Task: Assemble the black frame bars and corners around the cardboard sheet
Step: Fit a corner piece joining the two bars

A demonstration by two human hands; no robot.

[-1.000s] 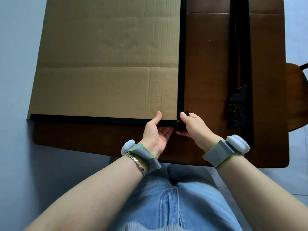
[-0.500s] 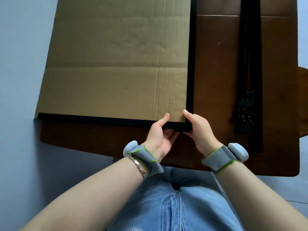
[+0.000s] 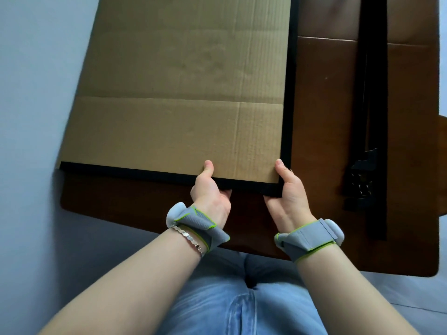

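2 grips clamped: my left grip (image 3: 210,197) pinches the frame bar (image 3: 145,171) along the desk (image 3: 326,141)'s near edge, my right grip (image 3: 287,197) the corner (image 3: 280,188); squeeze both evenly.

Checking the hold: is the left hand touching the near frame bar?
Touching. The head view shows the left hand gripping the near frame bar, with its thumb over the top.

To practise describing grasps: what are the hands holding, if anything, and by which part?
The framed cardboard sheet, by its near edge: left hand on the near black bar, right hand at the near right corner, thumbs on top.
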